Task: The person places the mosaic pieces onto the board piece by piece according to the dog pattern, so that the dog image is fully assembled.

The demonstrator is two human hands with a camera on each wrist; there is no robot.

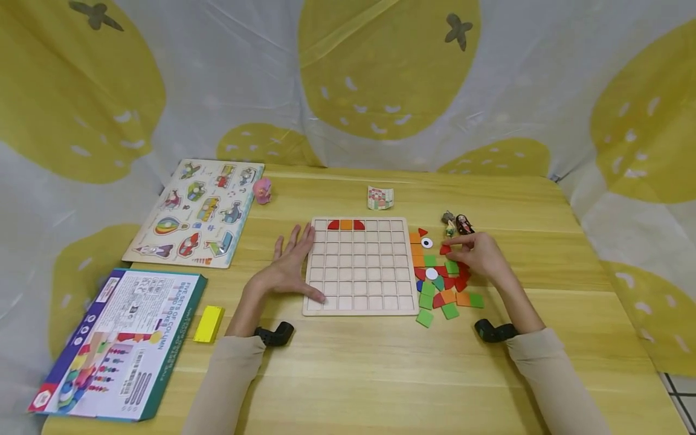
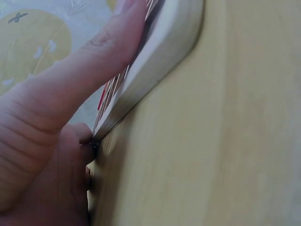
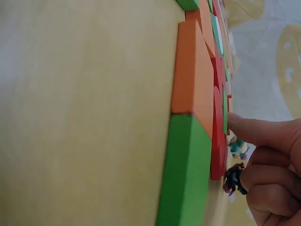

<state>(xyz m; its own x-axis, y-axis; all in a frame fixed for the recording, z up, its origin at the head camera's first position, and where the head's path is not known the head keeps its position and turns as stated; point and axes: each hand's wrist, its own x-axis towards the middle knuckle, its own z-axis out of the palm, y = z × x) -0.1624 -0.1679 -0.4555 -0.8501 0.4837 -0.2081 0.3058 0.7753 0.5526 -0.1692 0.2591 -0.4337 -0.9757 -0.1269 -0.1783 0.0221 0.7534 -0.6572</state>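
Note:
A wooden grid board lies flat before me. In its top row, an orange square sits between two red rounded tiles, a left one and a right one. My left hand rests spread along the board's left edge, its thumb lying over the lower left corner. To the board's right, the right hand pinches a red tile between thumb and index finger, above the loose tiles. In the right wrist view, an orange tile and a green tile lie nearest; the other fingers look curled.
A small pattern card lies behind the board. Two figurines stand beyond the right hand. At left are a picture puzzle, a pink toy, a boxed game and a yellow block.

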